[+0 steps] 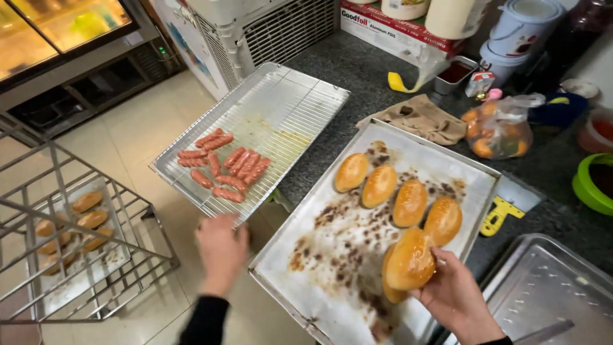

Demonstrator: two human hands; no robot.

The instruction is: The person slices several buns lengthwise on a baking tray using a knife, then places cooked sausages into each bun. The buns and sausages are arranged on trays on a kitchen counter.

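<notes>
A large, stained metal baking tray (332, 255) lies on the speckled dark counter (357, 83), with four glossy golden buns (379, 186) in a row. To its left a wire-rack tray (287, 102) carries small reddish sausages (223, 167). The right hand (456, 297) grasps a shiny bun (408, 260) at the tray's near right. The left hand (220, 249) grips the rack's near edge. Far right sit a long red box (396, 29) and a bag of oranges (498, 131).

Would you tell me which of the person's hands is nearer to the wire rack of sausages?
Left. The left hand is at the near edge of the wire rack, just below the sausages; the right hand is away over the baking tray, holding a bun.
</notes>
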